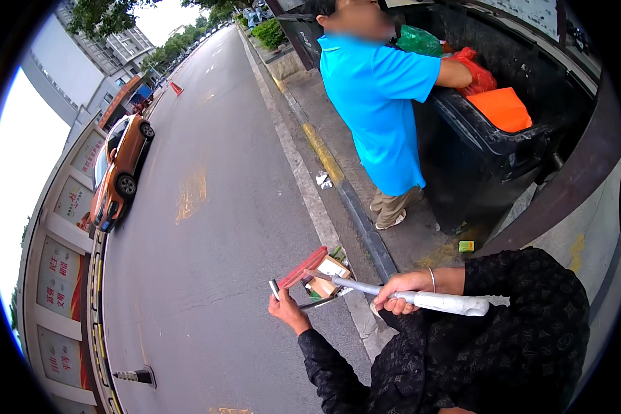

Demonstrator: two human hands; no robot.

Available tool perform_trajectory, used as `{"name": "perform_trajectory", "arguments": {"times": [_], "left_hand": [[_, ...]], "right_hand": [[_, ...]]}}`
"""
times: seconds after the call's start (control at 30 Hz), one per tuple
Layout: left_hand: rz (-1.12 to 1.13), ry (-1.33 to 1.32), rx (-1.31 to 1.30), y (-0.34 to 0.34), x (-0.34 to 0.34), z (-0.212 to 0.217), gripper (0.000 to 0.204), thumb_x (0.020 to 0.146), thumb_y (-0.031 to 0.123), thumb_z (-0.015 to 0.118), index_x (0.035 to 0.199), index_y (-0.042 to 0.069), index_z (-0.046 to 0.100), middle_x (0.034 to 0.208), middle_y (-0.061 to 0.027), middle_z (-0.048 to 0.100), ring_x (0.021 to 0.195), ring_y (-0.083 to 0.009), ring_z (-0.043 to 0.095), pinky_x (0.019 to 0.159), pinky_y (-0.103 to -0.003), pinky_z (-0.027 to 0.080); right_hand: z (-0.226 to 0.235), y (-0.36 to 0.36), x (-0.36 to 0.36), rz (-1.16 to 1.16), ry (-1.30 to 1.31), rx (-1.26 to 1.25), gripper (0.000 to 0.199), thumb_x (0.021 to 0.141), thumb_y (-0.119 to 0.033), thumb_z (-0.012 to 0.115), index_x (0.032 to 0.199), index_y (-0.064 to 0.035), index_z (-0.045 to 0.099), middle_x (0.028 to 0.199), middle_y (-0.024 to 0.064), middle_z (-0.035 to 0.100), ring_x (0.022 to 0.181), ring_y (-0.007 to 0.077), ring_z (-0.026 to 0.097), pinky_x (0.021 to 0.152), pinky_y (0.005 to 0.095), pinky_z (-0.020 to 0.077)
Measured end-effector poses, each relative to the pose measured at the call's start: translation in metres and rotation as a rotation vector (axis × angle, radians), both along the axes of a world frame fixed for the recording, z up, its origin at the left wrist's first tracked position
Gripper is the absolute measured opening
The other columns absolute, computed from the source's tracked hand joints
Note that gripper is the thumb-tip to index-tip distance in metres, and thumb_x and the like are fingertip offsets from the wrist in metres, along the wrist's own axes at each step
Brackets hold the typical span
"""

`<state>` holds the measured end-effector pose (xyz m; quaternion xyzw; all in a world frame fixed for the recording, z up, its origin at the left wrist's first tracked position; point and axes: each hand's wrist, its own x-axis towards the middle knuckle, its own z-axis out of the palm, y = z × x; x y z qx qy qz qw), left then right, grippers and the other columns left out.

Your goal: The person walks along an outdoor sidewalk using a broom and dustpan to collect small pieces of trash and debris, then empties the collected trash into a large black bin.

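The black wheeled bin (493, 155) on the pavement stands open, holding an orange bag (501, 108), a red bag (476, 72) and a green one (419, 40); a person in a blue shirt (376, 96) reaches into it. Nearer, the dustpan (317, 279) held over the kerb carries a small cardboard box (331, 268) and scraps. The right hand (401, 288) is wrapped tight around its pale taped handle (428, 299). The left hand (288, 312) pinches the pan's metal edge, fingers partly curled.

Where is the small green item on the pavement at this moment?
In the head view, the small green item lies on the pavement right of centre, at the foot of the black bin, above the right hand.
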<state>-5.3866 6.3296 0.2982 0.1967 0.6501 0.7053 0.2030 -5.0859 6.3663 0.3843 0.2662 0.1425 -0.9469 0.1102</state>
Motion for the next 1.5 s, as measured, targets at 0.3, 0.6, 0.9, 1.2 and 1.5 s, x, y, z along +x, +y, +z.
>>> {"name": "perform_trajectory", "arguments": {"times": [0.3,0.6,0.9,1.2,1.5], "left_hand": [[-0.017,0.065,-0.071,0.232,-0.204,-0.113,0.011,0.07,0.005,0.058,0.061,0.0,0.053,0.058,0.0056,0.041,0.054,-0.0059,0.034,0.049,-0.026,0.025],[-0.233,0.088,-0.079,0.506,-0.282,-0.13,0.013,0.073,0.007,0.057,0.063,-0.001,0.055,0.056,0.0048,0.042,0.049,-0.0053,0.034,0.046,-0.026,0.023],[-0.431,0.058,-0.047,0.841,-0.36,-0.14,0.012,0.074,0.005,0.057,0.063,0.001,0.054,0.061,0.0066,0.044,0.055,-0.0042,0.034,0.048,-0.025,0.024],[-0.503,0.136,0.212,1.227,-0.326,-0.014,0.017,0.071,0.008,0.057,0.059,0.002,0.047,0.057,0.0055,0.038,0.052,-0.0066,0.032,0.047,-0.028,0.023],[-0.612,0.195,0.708,1.508,-0.21,0.219,0.015,0.077,0.005,0.059,0.065,0.006,0.05,0.05,0.0043,0.037,0.041,-0.0035,0.03,0.04,-0.021,0.02]], "right_hand": [[-0.113,0.219,-0.185,0.024,0.085,-0.092,0.018,0.095,-0.018,0.051,0.086,-0.004,0.045,0.059,-0.0061,0.041,0.048,0.0025,0.042,0.037,0.0177,0.0339],[-0.126,0.428,-0.297,-0.249,0.003,-0.097,0.013,0.091,-0.013,0.054,0.086,-0.0026,0.047,0.06,-0.0013,0.047,0.05,0.0054,0.047,0.036,0.019,0.0376],[-0.153,0.705,-0.366,-0.349,-0.019,-0.054,0.011,0.093,-0.012,0.05,0.083,-0.0056,0.049,0.058,-0.0068,0.034,0.042,0.0023,0.037,0.033,0.0204,0.0306],[-0.064,0.992,-0.354,-0.538,-0.094,0.289,0.011,0.088,-0.009,0.054,0.078,-0.0067,0.049,0.058,-0.0058,0.04,0.045,0.0023,0.04,0.036,0.0194,0.0302],[0.007,1.251,-0.242,-0.863,-0.03,0.677,0.028,0.081,0.0,0.058,0.106,0.008,0.047,0.058,0.0007,0.045,0.04,0.0073,0.045,0.033,0.023,0.0353]]}}
